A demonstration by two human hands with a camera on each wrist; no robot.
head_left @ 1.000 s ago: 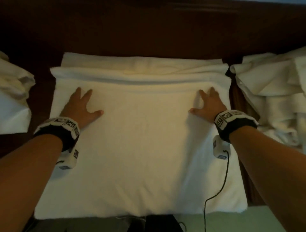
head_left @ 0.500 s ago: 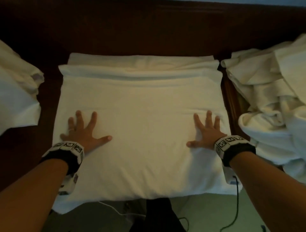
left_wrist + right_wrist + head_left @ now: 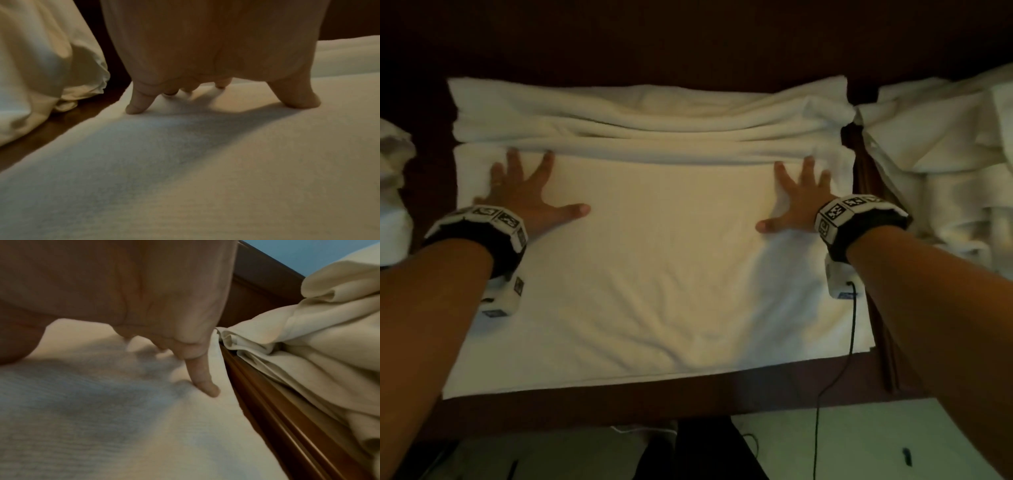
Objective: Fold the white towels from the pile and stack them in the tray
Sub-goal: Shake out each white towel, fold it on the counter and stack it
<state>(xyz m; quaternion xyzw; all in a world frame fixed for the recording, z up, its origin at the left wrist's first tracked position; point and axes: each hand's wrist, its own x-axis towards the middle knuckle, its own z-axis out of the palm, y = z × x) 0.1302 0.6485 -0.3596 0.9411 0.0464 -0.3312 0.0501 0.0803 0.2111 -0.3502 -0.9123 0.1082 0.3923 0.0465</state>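
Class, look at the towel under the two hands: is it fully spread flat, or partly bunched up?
Partly bunched. The towel lies flat under the left hand and right hand, but its far part is gathered into ridges just past the fingertips.

Towel heap (image 3: pixel 941 164) right — wrinkled ridge (image 3: pixel 650 137) ahead

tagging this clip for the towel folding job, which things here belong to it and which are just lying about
Part of the job:
- spread white towel
- left hand, flat on it
- right hand, flat on it
- crumpled towel pile at the right

Just lying about:
- bunched white cloth at the left edge
- black cable
- dark wooden table
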